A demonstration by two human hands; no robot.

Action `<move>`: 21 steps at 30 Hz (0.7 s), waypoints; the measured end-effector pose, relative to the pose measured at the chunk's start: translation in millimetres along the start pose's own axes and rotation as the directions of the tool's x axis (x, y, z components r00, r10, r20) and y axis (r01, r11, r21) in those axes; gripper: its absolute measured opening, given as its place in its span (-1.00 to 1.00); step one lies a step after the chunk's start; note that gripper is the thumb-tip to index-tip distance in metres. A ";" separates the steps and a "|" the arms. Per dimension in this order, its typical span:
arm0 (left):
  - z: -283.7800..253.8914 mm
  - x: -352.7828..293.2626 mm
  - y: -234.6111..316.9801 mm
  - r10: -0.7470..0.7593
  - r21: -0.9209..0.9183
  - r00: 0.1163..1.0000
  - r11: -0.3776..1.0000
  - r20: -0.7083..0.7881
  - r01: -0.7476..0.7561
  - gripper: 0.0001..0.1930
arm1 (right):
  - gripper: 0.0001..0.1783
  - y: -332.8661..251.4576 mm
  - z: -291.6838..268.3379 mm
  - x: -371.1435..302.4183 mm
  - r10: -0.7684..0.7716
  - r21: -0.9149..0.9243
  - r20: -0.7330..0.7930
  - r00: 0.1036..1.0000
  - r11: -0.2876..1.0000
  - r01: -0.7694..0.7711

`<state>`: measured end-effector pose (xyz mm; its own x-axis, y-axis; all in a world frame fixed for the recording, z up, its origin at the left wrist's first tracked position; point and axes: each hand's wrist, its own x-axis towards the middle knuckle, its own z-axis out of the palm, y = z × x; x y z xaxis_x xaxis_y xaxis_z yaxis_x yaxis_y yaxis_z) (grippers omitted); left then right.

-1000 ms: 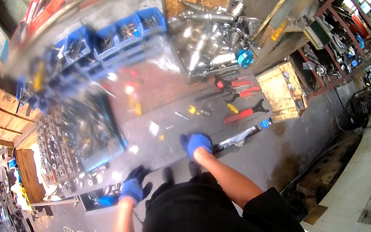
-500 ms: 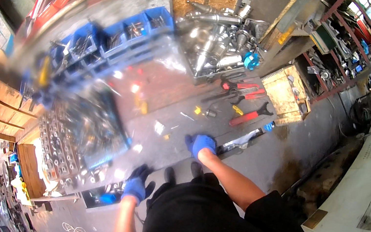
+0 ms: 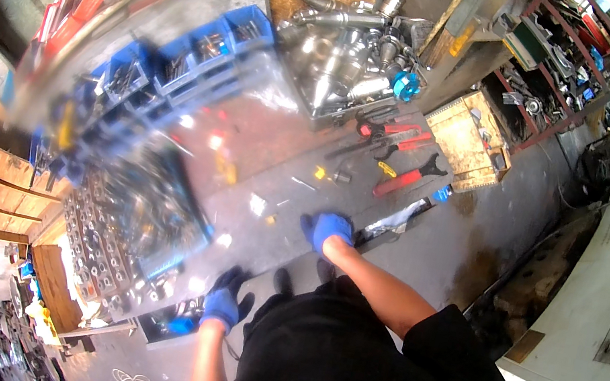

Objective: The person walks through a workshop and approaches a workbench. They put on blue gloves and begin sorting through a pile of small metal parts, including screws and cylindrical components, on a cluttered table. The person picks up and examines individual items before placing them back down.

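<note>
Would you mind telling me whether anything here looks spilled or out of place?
A patchy brown stain marks the floor right of the bench; it stands out against the grey around it and might be a spill.

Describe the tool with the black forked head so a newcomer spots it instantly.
On the grey workbench, look beyond the right hand and further right. Among the red-handled tools there, the fork-headed wrench lies nearest that hand; its wide, black, two-pronged head sets it apart.
</note>
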<state>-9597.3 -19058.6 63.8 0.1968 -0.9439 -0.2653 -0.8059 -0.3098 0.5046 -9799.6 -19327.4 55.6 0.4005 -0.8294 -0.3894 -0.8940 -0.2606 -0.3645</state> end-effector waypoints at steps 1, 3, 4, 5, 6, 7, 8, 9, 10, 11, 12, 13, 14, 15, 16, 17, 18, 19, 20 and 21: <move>-1.0 0.5 0.9 0.001 -0.005 1.000 1.000 0.007 -0.001 -0.41 | -0.34 0.8 1.5 -0.6 -0.008 0.010 -0.031 0.999 1.000 0.008; -4.2 0.5 4.2 0.001 -0.015 1.000 1.000 0.023 0.000 -0.41 | -0.34 1.8 4.3 0.9 -0.005 0.012 -0.027 1.000 1.000 0.006; -5.5 0.8 5.6 -0.006 -0.018 1.000 1.000 0.026 0.007 -0.41 | -0.34 2.5 5.3 1.8 -0.004 0.013 -0.025 1.000 1.000 0.004; -6.3 1.3 6.6 -0.014 -0.021 1.000 1.000 0.027 0.014 -0.40 | -0.34 2.5 4.9 1.8 -0.006 0.019 -0.026 1.000 1.000 0.006; -6.8 1.6 7.4 -0.022 -0.024 0.999 0.999 0.027 0.022 -0.40 | -0.34 2.4 4.4 1.5 -0.008 0.024 -0.026 1.000 1.000 0.009; -7.0 1.7 7.7 -0.024 -0.014 0.999 1.000 0.031 0.024 -0.40 | -0.34 2.3 3.9 1.2 -0.010 0.030 -0.027 1.000 0.999 0.011; -7.0 1.7 7.7 -0.027 -0.004 0.999 1.000 0.035 0.027 -0.40 | -0.34 1.6 3.1 0.9 -0.011 0.027 -0.025 1.000 1.000 0.012; -7.2 1.6 7.7 -0.031 0.006 0.999 1.000 0.038 0.031 -0.39 | -0.35 0.7 2.4 0.5 -0.012 0.024 -0.023 1.000 1.000 0.013; -7.6 1.5 7.4 -0.025 0.011 0.999 1.000 0.039 0.024 -0.39 | -0.35 -0.4 1.6 0.5 -0.014 0.022 -0.022 1.000 1.000 0.014; -8.6 2.1 8.7 -0.016 0.014 0.999 1.000 0.043 0.016 -0.39 | -0.35 0.5 1.8 0.9 -0.005 0.018 -0.003 1.000 1.000 0.005; -9.6 2.3 9.9 -0.008 0.018 0.999 1.000 0.047 0.007 -0.39 | -0.35 1.3 2.1 1.6 0.003 0.014 0.016 1.000 1.000 -0.003; -10.6 1.9 11.5 -0.016 0.009 0.999 1.000 0.051 0.015 -0.39 | -0.35 1.9 2.7 1.8 0.010 0.011 0.035 0.999 1.000 -0.011; -11.9 2.5 13.6 -0.021 0.000 0.998 1.000 0.051 0.021 -0.39 | -0.35 1.5 1.2 2.2 0.015 0.006 0.039 0.999 1.000 -0.015; -12.6 2.6 14.8 -0.026 -0.009 0.998 1.000 0.050 0.027 -0.39 | -0.35 1.0 0.1 2.4 0.020 0.002 0.043 0.999 1.000 -0.020; -12.2 2.0 14.3 -0.026 -0.004 0.999 1.000 0.046 0.026 -0.39 | -0.35 0.2 -0.6 2.3 0.025 -0.002 0.047 0.999 1.000 -0.025; -12.0 2.1 14.2 -0.023 0.001 0.999 1.000 0.042 0.023 -0.38 | -0.35 -0.7 -2.3 1.9 0.026 -0.007 0.052 0.998 1.000 -0.026; -11.9 2.5 14.0 -0.021 0.006 0.999 1.000 0.039 0.021 -0.38 | -0.35 -1.9 -3.8 1.6 0.028 -0.011 0.056 0.998 1.000 -0.027; -11.9 2.5 13.8 -0.020 0.003 0.999 1.000 0.038 0.020 -0.39 | -0.35 -3.1 -5.2 1.4 0.029 -0.015 0.061 0.998 0.999 -0.028; -14.3 2.6 17.2 -0.016 -0.001 0.999 1.000 0.037 0.016 -0.39 | -0.36 -1.9 -4.8 1.3 0.021 -0.009 0.055 0.998 1.000 -0.020; -15.8 3.1 19.3 -0.013 -0.004 0.999 1.000 0.037 0.013 -0.39 | -0.36 -0.8 -4.2 1.0 0.012 -0.003 0.050 0.999 1.000 -0.012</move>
<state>-9603.5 -19069.3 85.7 0.1864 -0.9349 -0.3019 -0.8008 -0.3226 0.5046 -9799.3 -19330.0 59.1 0.3995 -0.8067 -0.4355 -0.8992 -0.2524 -0.3573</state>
